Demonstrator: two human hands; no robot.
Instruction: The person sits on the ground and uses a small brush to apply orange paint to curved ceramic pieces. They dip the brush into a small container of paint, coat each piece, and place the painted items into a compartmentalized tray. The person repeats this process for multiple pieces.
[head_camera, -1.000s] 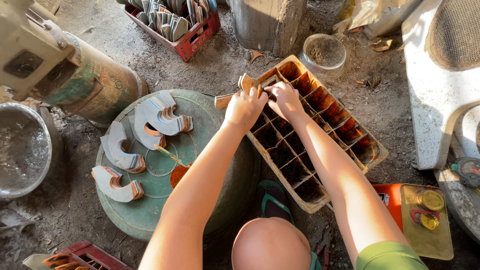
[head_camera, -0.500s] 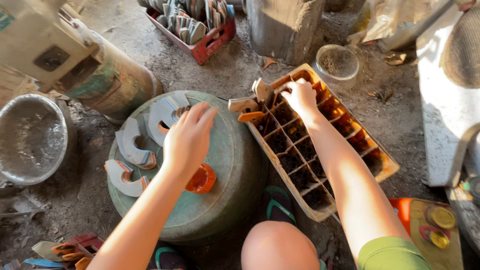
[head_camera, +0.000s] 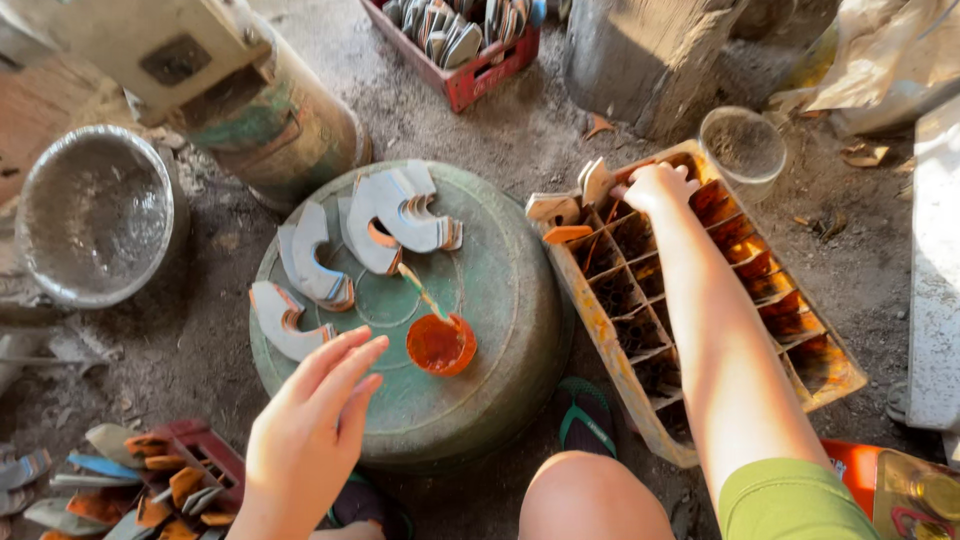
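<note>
My left hand (head_camera: 312, 418) hovers open over the near left edge of an upturned green basin (head_camera: 500, 300), fingers apart and holding nothing. On the basin lie several grey curved sole-shaped pieces (head_camera: 400, 212) and an orange lid (head_camera: 441, 343) with a small stick in it. My right hand (head_camera: 658, 186) reaches to the far end of an orange divided crate (head_camera: 640, 385) and touches pale pieces (head_camera: 598, 180) standing there. Whether its fingers grip one is hidden.
A metal bowl (head_camera: 95, 215) sits at the left, a rusty drum (head_camera: 275, 125) behind the basin. A red crate (head_camera: 470, 78) of pieces stands at the back, a small round tub (head_camera: 742, 150) beside the orange crate. More pieces (head_camera: 150, 490) are piled at the bottom left.
My left hand has drawn back from the basin's middle toward its near left edge. My right hand stays at the crate's far end.
</note>
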